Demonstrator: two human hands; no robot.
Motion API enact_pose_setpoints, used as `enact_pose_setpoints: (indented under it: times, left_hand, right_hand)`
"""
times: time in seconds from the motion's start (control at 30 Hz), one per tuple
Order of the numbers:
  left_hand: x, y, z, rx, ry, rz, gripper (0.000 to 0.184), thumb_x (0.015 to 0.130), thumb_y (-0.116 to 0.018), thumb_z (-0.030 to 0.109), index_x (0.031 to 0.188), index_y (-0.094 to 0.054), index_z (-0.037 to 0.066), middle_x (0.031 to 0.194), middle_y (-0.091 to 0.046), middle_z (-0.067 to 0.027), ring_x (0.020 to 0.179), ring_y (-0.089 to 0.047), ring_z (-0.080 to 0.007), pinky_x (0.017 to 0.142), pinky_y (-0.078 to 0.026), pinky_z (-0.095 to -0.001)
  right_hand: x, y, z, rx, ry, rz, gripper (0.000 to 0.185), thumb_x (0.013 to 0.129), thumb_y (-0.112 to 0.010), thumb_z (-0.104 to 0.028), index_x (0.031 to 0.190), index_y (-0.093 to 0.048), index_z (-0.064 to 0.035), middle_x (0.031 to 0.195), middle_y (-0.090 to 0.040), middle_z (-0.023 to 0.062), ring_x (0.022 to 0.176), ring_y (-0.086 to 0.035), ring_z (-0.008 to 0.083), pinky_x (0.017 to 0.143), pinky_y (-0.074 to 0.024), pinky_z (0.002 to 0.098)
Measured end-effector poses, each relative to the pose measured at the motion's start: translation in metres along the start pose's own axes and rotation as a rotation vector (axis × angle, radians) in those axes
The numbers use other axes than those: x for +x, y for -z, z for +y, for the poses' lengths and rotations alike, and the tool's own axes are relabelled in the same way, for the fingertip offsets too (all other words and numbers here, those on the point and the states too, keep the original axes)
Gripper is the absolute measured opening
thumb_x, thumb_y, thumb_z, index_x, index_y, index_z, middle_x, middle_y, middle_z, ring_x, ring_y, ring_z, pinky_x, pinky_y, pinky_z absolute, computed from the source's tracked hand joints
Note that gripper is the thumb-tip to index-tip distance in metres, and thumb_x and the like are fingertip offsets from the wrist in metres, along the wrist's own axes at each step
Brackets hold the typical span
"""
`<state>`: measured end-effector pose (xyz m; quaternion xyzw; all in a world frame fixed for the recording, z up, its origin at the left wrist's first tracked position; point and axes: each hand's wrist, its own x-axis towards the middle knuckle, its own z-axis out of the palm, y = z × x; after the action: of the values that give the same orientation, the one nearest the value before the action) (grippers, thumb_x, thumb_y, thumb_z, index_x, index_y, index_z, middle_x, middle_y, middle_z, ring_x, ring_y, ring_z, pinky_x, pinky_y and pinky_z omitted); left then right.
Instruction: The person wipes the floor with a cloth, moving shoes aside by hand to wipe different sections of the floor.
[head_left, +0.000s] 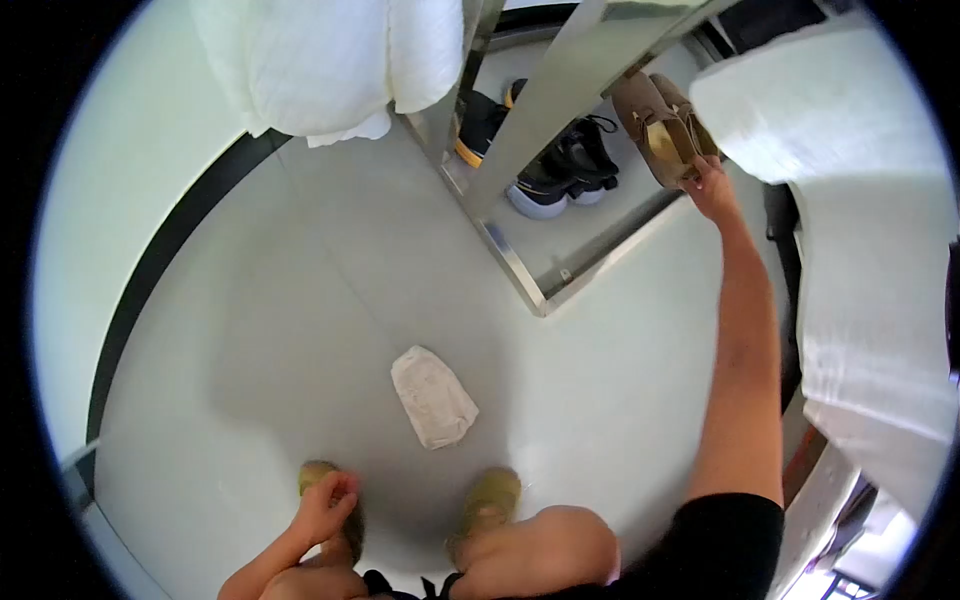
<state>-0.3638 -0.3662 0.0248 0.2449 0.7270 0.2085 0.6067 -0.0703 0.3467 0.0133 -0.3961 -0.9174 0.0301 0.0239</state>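
Note:
My right hand [707,187] reaches out to the upper right, its fingers closed on the heel end of a pair of brown shoes [655,120] held side by side within the metal rack frame. Close to my left knee, my left hand [328,500] hangs low with its fingers curled; whether it holds anything is too small to tell. A crumpled white cloth or bag [433,397] lies on the grey floor in front of my feet.
Black shoes with pale soles [565,170] and a black and orange shoe [478,128] stand inside the metal frame [515,265]. White cloth [330,60] hangs at the upper left, more white fabric [870,240] at the right. A wall [130,200] curves along the left.

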Motion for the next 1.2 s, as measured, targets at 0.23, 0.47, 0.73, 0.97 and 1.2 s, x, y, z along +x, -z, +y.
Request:
enact_pose_setpoints:
  times: [0.23, 0.47, 0.73, 0.97, 1.2]
  left_hand:
    - [-0.048, -0.005, 0.046, 0.129, 0.131, -0.170, 0.023, 0.084, -0.059, 0.009, 0.106, -0.060, 0.003, 0.090, -0.066, -0.0111, 0.086, -0.064, -0.0239, 0.079, -0.051, -0.0336]
    - [-0.094, 0.014, 0.034, 0.158, 0.233, -0.412, 0.030, 0.088, -0.056, 0.015, 0.116, -0.057, 0.006, 0.089, -0.066, -0.0108, 0.086, -0.064, -0.0239, 0.079, -0.050, -0.0330]
    - [-0.131, 0.040, -0.074, -0.173, 0.233, -0.577, 0.031, 0.088, -0.056, 0.017, 0.117, -0.055, 0.006, 0.091, -0.064, -0.0117, 0.086, -0.063, -0.0253, 0.077, -0.049, -0.0350]
    - [-0.111, 0.058, -0.179, -0.134, 0.002, -0.617, 0.033, 0.088, -0.055, 0.018, 0.118, -0.054, 0.006, 0.092, -0.062, -0.0125, 0.086, -0.062, -0.0266, 0.076, -0.049, -0.0367]
    - [-0.119, 0.111, -0.169, 0.432, -0.338, -0.402, 0.029, 0.084, -0.057, 0.014, 0.112, -0.054, 0.006, 0.099, -0.057, -0.0147, 0.092, -0.060, -0.0332, 0.079, -0.049, -0.0413]
  right_hand:
    - [0.046, -0.126, -0.035, -0.267, -0.385, -0.240, 0.061, 0.083, -0.055, -0.005, 0.137, -0.027, 0.0012, 0.146, -0.023, 0.0216, 0.132, -0.033, 0.0394, 0.108, -0.0341, 0.0418]
    - [-0.007, -0.100, -0.040, 0.116, -0.306, 0.277, 0.060, 0.078, -0.052, 0.004, 0.135, -0.040, -0.0114, 0.145, -0.026, 0.0211, 0.122, -0.044, 0.0410, 0.100, -0.0405, 0.0411]
    - [-0.204, -0.049, -0.229, 0.259, 0.441, 0.169, 0.048, 0.077, -0.062, -0.002, 0.123, -0.055, -0.0144, 0.134, -0.045, 0.0162, 0.122, -0.045, 0.0345, 0.099, -0.0413, 0.0441]
    - [-0.274, -0.068, -0.409, 0.304, 0.541, -0.431, 0.066, 0.080, -0.067, -0.023, 0.139, -0.039, -0.0183, 0.146, -0.027, 0.0183, 0.132, -0.030, 0.0395, 0.107, -0.0292, 0.0490]
    - [-0.265, -0.106, -0.444, 0.280, 0.301, -0.330, 0.057, 0.087, -0.059, -0.022, 0.139, -0.039, -0.0120, 0.148, -0.024, 0.0220, 0.133, -0.028, 0.0405, 0.109, -0.0285, 0.0446]
